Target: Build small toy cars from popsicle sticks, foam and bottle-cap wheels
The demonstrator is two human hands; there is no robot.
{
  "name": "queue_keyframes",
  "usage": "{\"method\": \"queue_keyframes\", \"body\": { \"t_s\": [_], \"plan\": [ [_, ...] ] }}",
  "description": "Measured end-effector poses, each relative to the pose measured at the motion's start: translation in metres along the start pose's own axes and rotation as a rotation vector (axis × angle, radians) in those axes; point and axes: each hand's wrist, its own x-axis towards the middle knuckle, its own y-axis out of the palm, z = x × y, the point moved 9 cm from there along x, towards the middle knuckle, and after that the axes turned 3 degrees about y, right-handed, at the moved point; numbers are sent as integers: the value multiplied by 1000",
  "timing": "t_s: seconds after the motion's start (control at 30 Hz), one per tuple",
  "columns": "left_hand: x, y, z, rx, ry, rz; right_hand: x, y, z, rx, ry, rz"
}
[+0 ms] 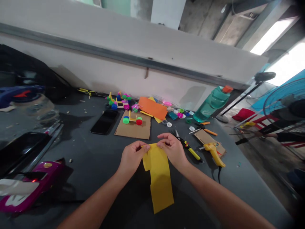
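Note:
A strip of yellow paper (160, 178) with a notch cut in its left side hangs between my hands, its long end toward me. My left hand (133, 157) pinches the top left corner. At the top right edge, my right hand (173, 151) grips the same paper between thumb and fingers. Just beyond lies a piece of cardboard (126, 132), bearing a small toy car frame (132, 119) with bottle-cap wheels. Right of my right hand are yellow-and-black pliers (190, 150).
A yellow glue gun (214, 154) rests by a cardboard piece at right, near a teal bottle (212, 103). Orange paper (152, 107), bottle caps and small toys line the back. A black phone (105, 121) lies left of centre, a magenta device (45, 178) at the near left.

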Motion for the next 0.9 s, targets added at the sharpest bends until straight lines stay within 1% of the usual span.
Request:
{"method": "queue_keyframes", "body": {
  "t_s": [0.13,0.27,0.37,0.47,0.53,0.67,0.73,0.8,0.9],
  "plan": [
    [2,-15,-9,125,52,-78,12,9,0,37,9,21],
    [3,-20,-7,166,63,-109,17,15,-3,87,30,55],
    [2,-20,-6,185,63,-116,16,16,-8,128,69,89],
    [2,-14,-8,216,70,-68,14,19,-17,125,132,173],
    [2,-11,-8,223,66,-47,13,19,-19,87,147,195],
    [2,-12,-3,174,14,-69,12,13,-14,-9,93,149],
    [1,-12,-4,182,14,-78,12,12,-12,-50,79,133],
    [1,-12,-7,205,38,-78,11,12,-11,-74,71,141],
    [-1,-11,-10,242,72,-66,10,15,-6,-105,24,189]
  ]
}}
